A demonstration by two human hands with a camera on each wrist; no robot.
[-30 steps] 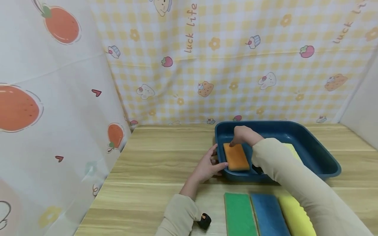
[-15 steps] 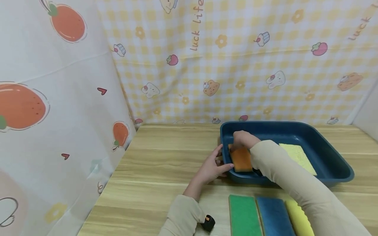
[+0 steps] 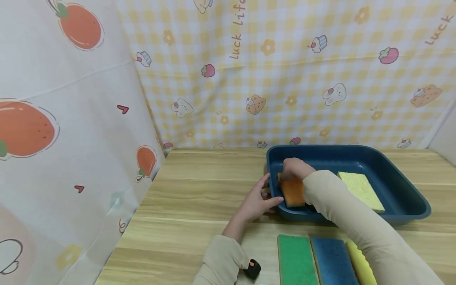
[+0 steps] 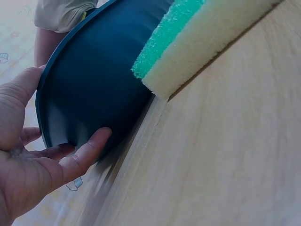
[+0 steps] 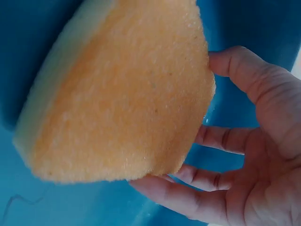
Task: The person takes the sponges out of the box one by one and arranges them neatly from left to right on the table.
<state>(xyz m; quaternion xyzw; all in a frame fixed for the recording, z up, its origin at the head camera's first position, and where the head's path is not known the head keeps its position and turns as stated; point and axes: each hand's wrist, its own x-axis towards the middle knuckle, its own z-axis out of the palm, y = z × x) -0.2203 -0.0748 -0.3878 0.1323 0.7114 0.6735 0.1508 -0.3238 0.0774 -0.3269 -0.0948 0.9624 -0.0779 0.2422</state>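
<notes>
An orange sponge [image 3: 293, 194] lies at the left end of a dark blue rectangular tub [image 3: 406, 194]. My right hand [image 3: 296, 168] reaches into the tub and grips the sponge's far end. Up close in the right wrist view, the thumb and fingers of the right hand [image 5: 268, 155] pinch the edge of the orange sponge [image 5: 127, 103], which has a pale layer on one side. My left hand [image 3: 253, 204] holds the tub's left end, thumb at the rim and fingers along the outer wall. A pale yellow sponge [image 3: 361, 192] lies flat inside, right of my right forearm.
In front of the tub, a green sponge [image 3: 297, 261], a blue sponge [image 3: 335, 261] and a yellow sponge [image 3: 361, 265] lie side by side on the wooden table [image 3: 178, 221]. A patterned cloth [image 3: 221, 87] hangs behind.
My right fingers have moved down around the far end of the orange sponge, which now looks slightly tilted. The left hand keeps its place on the tub. The head view has shifted slightly.
</notes>
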